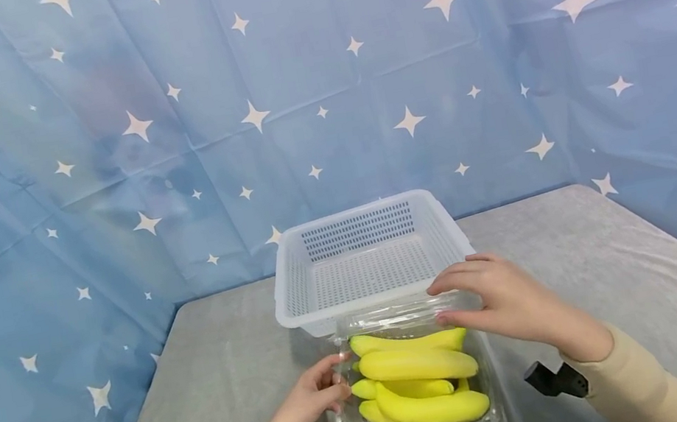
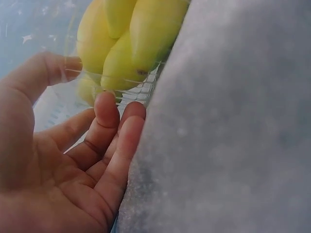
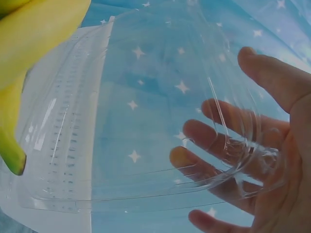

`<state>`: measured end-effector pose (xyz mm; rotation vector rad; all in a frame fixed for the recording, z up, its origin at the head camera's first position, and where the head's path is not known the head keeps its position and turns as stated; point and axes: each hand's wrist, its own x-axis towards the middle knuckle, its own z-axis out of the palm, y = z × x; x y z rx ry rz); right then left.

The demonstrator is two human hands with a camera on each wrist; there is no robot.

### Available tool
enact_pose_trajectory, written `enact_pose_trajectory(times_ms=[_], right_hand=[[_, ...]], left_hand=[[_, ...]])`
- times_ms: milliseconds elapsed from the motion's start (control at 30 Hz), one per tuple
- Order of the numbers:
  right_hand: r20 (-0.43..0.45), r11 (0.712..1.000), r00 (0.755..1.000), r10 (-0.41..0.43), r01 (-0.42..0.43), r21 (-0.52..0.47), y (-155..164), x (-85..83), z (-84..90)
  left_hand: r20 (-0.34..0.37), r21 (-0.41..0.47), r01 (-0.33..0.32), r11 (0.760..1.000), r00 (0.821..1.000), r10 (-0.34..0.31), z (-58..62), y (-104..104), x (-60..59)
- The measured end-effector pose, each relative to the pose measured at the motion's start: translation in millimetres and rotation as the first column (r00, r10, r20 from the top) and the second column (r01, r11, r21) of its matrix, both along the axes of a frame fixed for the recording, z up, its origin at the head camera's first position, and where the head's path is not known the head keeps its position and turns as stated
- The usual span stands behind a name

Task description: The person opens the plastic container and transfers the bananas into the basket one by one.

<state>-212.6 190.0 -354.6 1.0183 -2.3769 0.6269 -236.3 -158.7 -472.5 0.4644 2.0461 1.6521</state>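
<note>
Several yellow bananas [image 1: 418, 364] lie in a clear plastic clamshell box [image 1: 495, 394] at the table's front. Its transparent lid [image 3: 141, 165] stands raised along the back side. My left hand [image 1: 306, 401] is at the box's left side, thumb and loosely bent fingertips against the plastic in the left wrist view. At the lid's right end is my right hand [image 1: 511, 301], thumb spread away from the fingers. Through the clear lid, the right wrist view shows those fingers [image 3: 228, 141] lying behind it, fairly straight.
Directly behind the clamshell stands a white perforated basket [image 1: 288, 279] with nothing in it. A grey cloth [image 1: 587, 251] covers the table. Blue star-patterned curtains [image 1: 313, 58] hang behind and along the sides.
</note>
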Motion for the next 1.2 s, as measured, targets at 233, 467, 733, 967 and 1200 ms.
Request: enact_pose_trajectory(times_ms=[233,467,733,967,1200], right_hand=[[0.004,0.996,0.999,-0.042,0.042,-0.082,4,-0.6,-1.8],[0.064,0.988,0.993,-0.098,0.105,-0.116,10,-1.5,-0.3],[0.074,0.987,0.991,-0.108,0.116,-0.114,13,-4.5,2.1],[0.075,0.986,0.99,-0.124,0.131,-0.104,14,-5.8,2.8],[0.082,0.986,0.988,-0.132,0.139,-0.092,14,-5.9,5.9]], left_hand=[[0.007,0.005,0.03,1.0,1.0,-0.03,0.0,1,1.4],[0.014,0.006,0.057,0.998,0.998,-0.057,-0.7,0,-0.9],[-0.038,-0.016,0.07,0.997,0.997,-0.071,-1.2,-2,-2.7],[-0.097,-0.036,0.068,0.997,0.993,-0.071,-4.1,-3,-5.2],[-0.085,-0.032,0.061,0.998,0.994,-0.064,-4.7,-3,-4.4]])
